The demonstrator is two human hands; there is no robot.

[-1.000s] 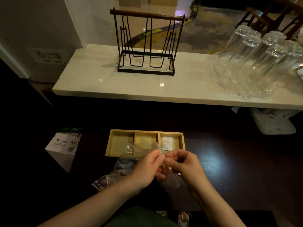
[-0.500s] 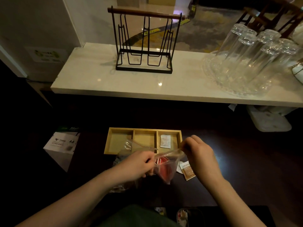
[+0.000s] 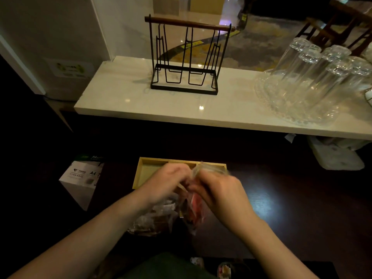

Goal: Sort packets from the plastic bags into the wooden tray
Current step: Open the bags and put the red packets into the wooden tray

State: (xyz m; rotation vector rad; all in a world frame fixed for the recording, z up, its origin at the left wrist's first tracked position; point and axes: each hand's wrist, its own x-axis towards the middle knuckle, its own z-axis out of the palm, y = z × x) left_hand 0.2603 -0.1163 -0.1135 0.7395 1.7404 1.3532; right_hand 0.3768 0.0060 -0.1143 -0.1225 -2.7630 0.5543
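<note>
I see the white counter across the back, carrying a black wire rack and upturned glasses; below, on the dark table, the wooden tray lies partly behind my hands; my left hand and right hand both pinch a clear plastic bag of red packets just before the tray; another bag lies beside it.

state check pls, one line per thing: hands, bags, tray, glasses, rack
left hand: gripping the clear bag's top
right hand: gripping the same bag's top
clear bag: held up off the table, red packets inside
second bag: lying on the dark table, crumpled
wooden tray: flat on the table, left compartment empty, rest hidden
glasses: upside down on a glass tray
wire rack: upright, empty
</note>
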